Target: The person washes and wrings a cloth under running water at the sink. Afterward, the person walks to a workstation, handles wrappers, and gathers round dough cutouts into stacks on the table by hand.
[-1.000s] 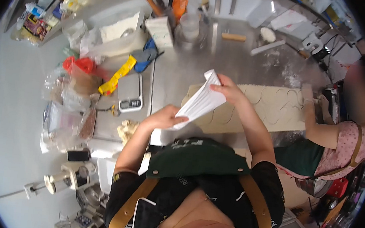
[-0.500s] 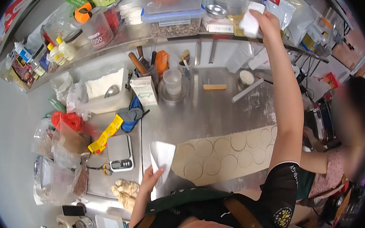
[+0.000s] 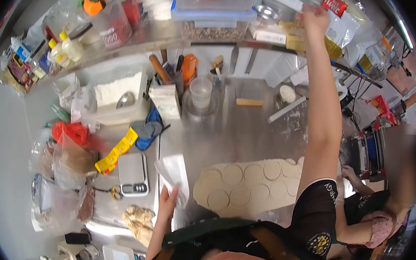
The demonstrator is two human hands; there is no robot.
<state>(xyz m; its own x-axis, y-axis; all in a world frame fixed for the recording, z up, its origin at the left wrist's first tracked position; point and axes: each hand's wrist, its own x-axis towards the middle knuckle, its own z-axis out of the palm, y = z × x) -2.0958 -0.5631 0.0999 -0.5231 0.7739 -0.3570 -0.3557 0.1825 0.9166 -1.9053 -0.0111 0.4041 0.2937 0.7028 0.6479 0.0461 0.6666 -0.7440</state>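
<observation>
My left hand (image 3: 167, 202) is closed on a folded white paper (image 3: 176, 174) at the left end of the dough sheet. The flat, pale dough (image 3: 256, 203) lies on the steel table and bears several round cut outlines. My right arm reaches up to the shelf, where my right hand (image 3: 315, 18) has its fingers pinched together. A blurred white paper (image 3: 286, 0) extends left from those fingers. Close to this hand are a red packet (image 3: 333, 5) and a small metal bowl (image 3: 266, 12).
Lidded boxes (image 3: 213, 17) stand on the shelf. Below are a flour bin (image 3: 143, 105), a digital scale (image 3: 133, 170), scissors (image 3: 114, 192), a plastic cup (image 3: 200, 92), a wooden-handled scraper (image 3: 249, 102) and a white rod (image 3: 287, 109). A person in pink (image 3: 380, 229) works at the right.
My right hand has moved up and deeper along the shelf with the white paper. My left hand has shifted slightly left with its paper. The camera view has tilted a little.
</observation>
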